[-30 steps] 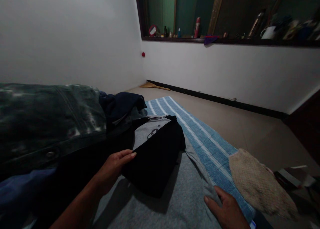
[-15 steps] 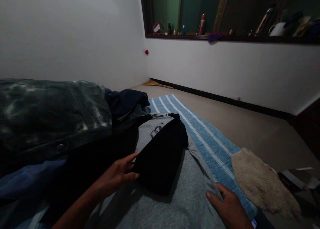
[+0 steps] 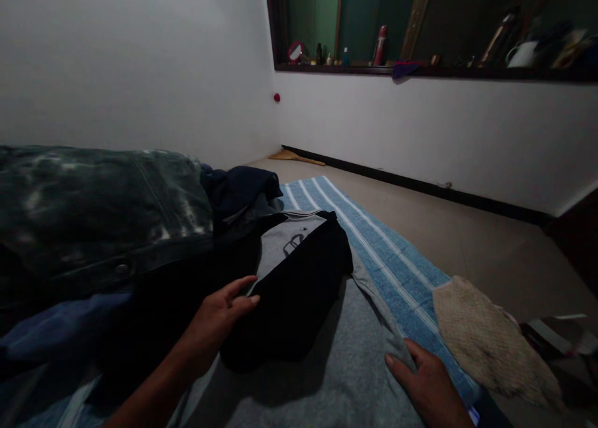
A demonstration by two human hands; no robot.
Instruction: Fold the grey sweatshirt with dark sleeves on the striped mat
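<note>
A grey t-shirt (image 3: 336,378) lies spread on a blue striped cloth (image 3: 392,266). Its black sleeve (image 3: 299,291) is folded in over the grey body. My left hand (image 3: 219,319) pinches the near edge of that black sleeve between thumb and fingers. At the shirt's right edge my right hand (image 3: 427,384) presses down, fingers curled over a fold of grey fabric.
A heap of clothes lies at the left, with a washed denim piece (image 3: 93,210) on top and a dark navy garment (image 3: 238,194) beside it. A beige knitted piece (image 3: 490,344) lies at the right. A shelf (image 3: 420,71) with bottles runs along the far wall.
My left hand has shifted along the black sleeve's edge and spread the sleeve wider toward me. The right hand has stayed on the shirt's right edge.
</note>
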